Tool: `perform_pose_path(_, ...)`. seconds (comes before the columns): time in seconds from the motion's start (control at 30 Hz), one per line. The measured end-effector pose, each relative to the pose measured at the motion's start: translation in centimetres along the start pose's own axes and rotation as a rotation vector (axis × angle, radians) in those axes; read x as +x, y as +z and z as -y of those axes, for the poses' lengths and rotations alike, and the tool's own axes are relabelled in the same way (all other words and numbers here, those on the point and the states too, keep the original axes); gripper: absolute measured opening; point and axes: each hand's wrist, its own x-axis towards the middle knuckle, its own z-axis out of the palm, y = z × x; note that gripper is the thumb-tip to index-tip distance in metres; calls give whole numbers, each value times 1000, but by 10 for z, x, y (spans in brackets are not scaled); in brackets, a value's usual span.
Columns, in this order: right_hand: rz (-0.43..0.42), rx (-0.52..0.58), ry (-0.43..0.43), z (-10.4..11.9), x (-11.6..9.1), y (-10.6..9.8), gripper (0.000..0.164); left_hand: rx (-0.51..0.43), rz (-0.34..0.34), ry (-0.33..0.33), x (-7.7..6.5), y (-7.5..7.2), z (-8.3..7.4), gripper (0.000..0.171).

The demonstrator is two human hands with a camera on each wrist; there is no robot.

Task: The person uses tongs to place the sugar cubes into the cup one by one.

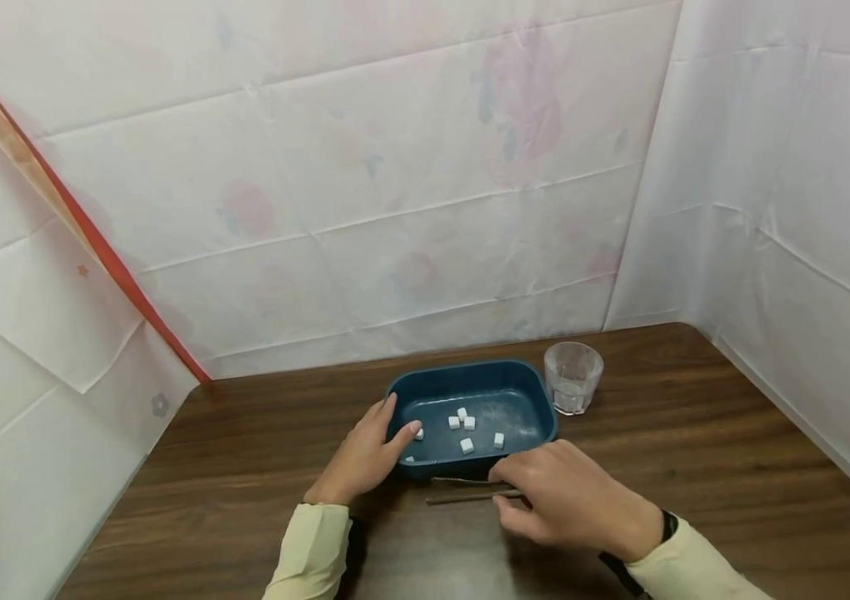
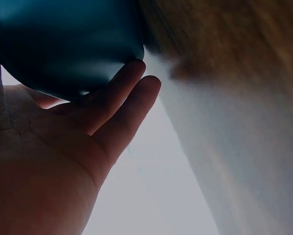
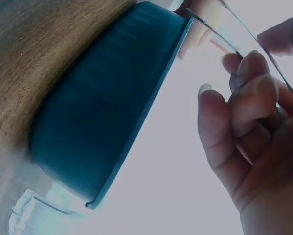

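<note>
A dark blue rectangular tray (image 1: 517, 410) stands on the table with several small white cubes (image 1: 467, 447) scattered over its floor. My left hand (image 1: 362, 454) grips its left corner, thumb over the rim and fingers along the outer wall, as the left wrist view also shows. In front of the tray, my right hand (image 1: 575, 500) holds metal tweezers (image 1: 462, 499) between thumb and curled fingers. Their two arms are spread apart and point left. Seen from the right wrist, the tweezers' arms overlap the far end of the tray rim (image 3: 136, 129). One cube is partly hidden by the left thumb.
A clear drinking glass (image 1: 573, 379) stands close to the tray's back right corner. Behind the dark wooden table (image 1: 260, 433) hangs a white patterned sheet (image 1: 365, 192), with another along the right side. A red and orange strip (image 1: 113, 262) runs down to the table's back left corner.
</note>
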Motion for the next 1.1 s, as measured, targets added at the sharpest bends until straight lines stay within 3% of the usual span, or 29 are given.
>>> perform_pose_path(0.3,-90,10,-31,-9,2,1,9,-13,18,4,-2,-2,2,90)
perform_pose_path(0.5,-129,-46,48,-22,-1,-6,12,-27,37,11,-1,-2,3,91)
perform_pose_path(0.87,-97,-139,151,-36,-2,-9,13,-51,39,10,1,-5,1,91)
perform_pose_path(1.1,-23,-148,249,-38,-7,-11,12,-42,44,-3,2,-1,1,95)
